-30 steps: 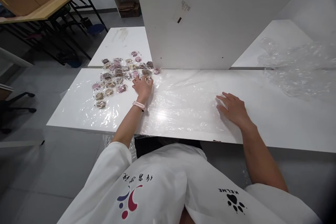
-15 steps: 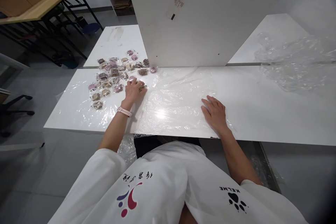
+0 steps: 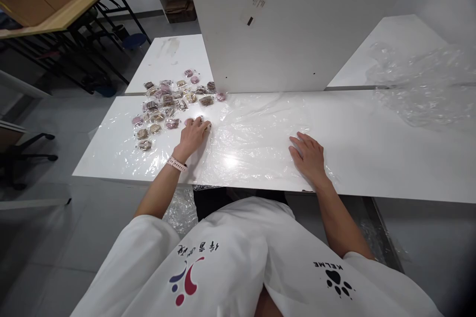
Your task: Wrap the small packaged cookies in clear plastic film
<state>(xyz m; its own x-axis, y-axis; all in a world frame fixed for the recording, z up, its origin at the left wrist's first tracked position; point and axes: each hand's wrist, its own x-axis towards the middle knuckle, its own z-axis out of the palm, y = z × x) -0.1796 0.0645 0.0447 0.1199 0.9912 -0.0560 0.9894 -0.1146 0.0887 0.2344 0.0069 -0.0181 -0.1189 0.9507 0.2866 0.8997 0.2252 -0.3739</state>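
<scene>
Film (image 3: 253,168), clear and creased, spreads from the near edge of the desk (image 3: 390,158) back toward the panel. Right hand (image 3: 308,156) rests palm down on its right part, fingers loosely spread, gripping nothing visible; light, even pressure there should help stop the sheet creeping or bunching. Slightly farther off, the left hand (image 3: 191,137) bends its fingers narrowly over a couple of small wrapped packets (image 3: 207,128) by the film's left side; whether they are pinched or only touched cannot be told. Taking each by its wrapper's edge, rather than pressing from above, would probably spare the contents, and a low wrist would suit such small pieces. Beyond and to the left lies the loose pile (image 3: 168,101), overlapping in places, so singling out packets at its rim looks easiest. Behind the film an upright panel (image 3: 305,20) limits forward reach, so short sideways strokes seem wiser. Far right, crumpled plastic (image 3: 424,94) sits well apart from both hands.
</scene>
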